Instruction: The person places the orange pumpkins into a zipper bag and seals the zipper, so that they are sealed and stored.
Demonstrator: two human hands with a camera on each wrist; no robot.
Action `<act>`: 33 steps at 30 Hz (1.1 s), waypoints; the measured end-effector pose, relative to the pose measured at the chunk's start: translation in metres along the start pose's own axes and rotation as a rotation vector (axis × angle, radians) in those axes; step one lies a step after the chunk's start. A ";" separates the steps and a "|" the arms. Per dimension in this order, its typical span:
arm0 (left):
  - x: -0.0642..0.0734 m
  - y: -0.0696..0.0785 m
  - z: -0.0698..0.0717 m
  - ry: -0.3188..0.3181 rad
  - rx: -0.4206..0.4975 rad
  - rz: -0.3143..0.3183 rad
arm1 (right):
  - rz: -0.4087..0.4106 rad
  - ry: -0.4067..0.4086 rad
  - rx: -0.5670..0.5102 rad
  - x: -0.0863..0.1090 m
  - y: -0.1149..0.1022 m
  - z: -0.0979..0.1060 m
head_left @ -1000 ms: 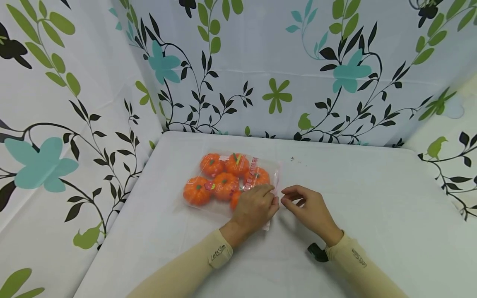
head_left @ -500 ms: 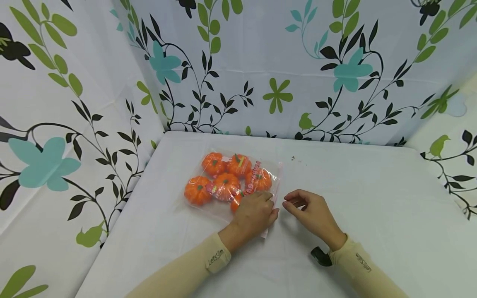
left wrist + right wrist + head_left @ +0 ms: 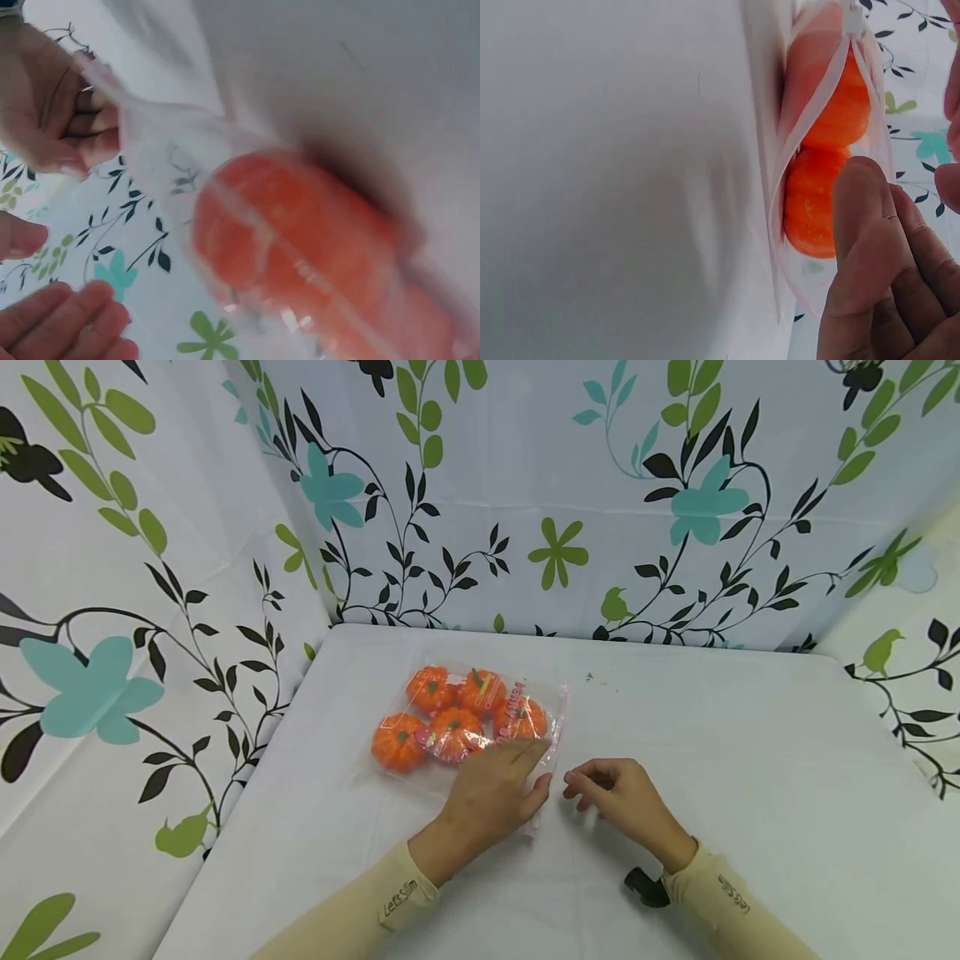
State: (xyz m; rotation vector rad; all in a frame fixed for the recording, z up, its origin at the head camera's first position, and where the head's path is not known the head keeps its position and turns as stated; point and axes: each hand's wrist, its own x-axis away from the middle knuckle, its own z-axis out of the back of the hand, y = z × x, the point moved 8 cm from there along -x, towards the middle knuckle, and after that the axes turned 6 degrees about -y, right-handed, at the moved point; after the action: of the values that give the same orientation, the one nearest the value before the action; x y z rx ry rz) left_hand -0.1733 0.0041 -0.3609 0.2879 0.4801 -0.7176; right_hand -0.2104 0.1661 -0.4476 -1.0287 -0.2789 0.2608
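Note:
A clear slider zip bag [image 3: 420, 785] with pink print lies on the table, holding several small orange toy pumpkins [image 3: 399, 743]. Its mouth, edged in pale pink, faces right and stands parted in the right wrist view, where a white slider [image 3: 853, 21] shows at one end. My left hand [image 3: 491, 789] is over the bag's near right part, fingers extended and thumb apart, hiding one pumpkin. Just right of the mouth, my right hand [image 3: 626, 797] has its fingers loosely bent with nothing in them. In the left wrist view that right hand [image 3: 56, 105] appears beside the bag's edge.
The white-covered table [image 3: 750, 760] stretches to the right of the hands. A small black device [image 3: 647, 887] sits at the right wrist. Patterned curtains [image 3: 480, 510] with leaves and flowers enclose the back and sides.
My left hand has drawn back slightly toward the lower left, its bent fingers straightening off the bag's edge. My right hand has dipped a little lower. The bag has hardly shifted.

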 end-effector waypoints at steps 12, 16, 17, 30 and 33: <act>0.016 0.014 0.007 -0.129 -0.099 0.042 | -0.012 -0.149 -0.011 0.003 0.003 -0.023; 0.023 0.021 -0.003 -0.201 -0.151 0.023 | 0.003 -0.191 -0.029 0.005 0.002 -0.028; 0.025 0.022 -0.005 -0.213 -0.170 0.021 | 0.004 -0.204 -0.037 0.006 0.001 -0.030; 0.040 0.042 -0.020 -0.243 -0.329 -0.028 | -0.065 -0.375 -0.211 0.014 0.006 -0.065; 0.042 0.043 -0.022 -0.204 -0.337 -0.034 | -0.075 -0.369 -0.227 0.014 0.007 -0.069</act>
State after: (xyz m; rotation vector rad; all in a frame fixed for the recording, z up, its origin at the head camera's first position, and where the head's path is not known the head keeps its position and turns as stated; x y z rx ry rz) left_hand -0.1231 0.0205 -0.3972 -0.1096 0.4037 -0.6782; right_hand -0.1737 0.1189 -0.4863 -1.1885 -0.6924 0.3571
